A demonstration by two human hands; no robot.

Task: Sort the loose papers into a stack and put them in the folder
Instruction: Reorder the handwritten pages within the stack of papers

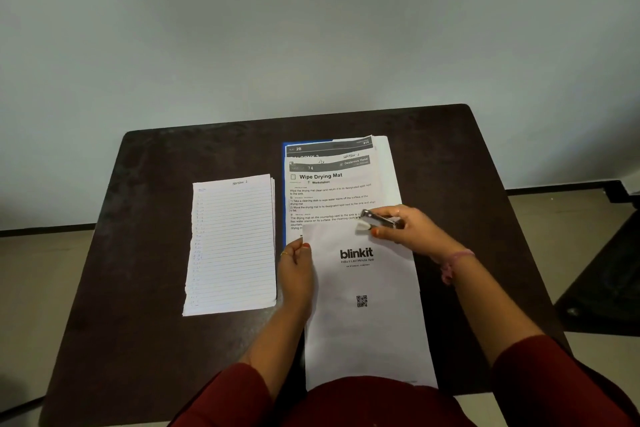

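Observation:
A white sheet printed "blinkit" (pixel 363 315) lies in front of me, over the lower part of a pile of printed papers (pixel 332 191). That pile rests on a blue folder (pixel 284 149), of which only the far-left edge shows. My left hand (pixel 296 270) pinches the blinkit sheet at its upper left corner. My right hand (pixel 408 227) grips a small metal stapler (pixel 379 220) at the sheet's upper right edge. A separate stack of lined, handwritten sheets (pixel 232 246) lies to the left, apart from both hands.
Everything sits on a dark brown table (pixel 156 184) pushed against a pale wall. The table's left and right edges drop to a tiled floor. A dark object stands on the floor at the far right (pixel 609 274).

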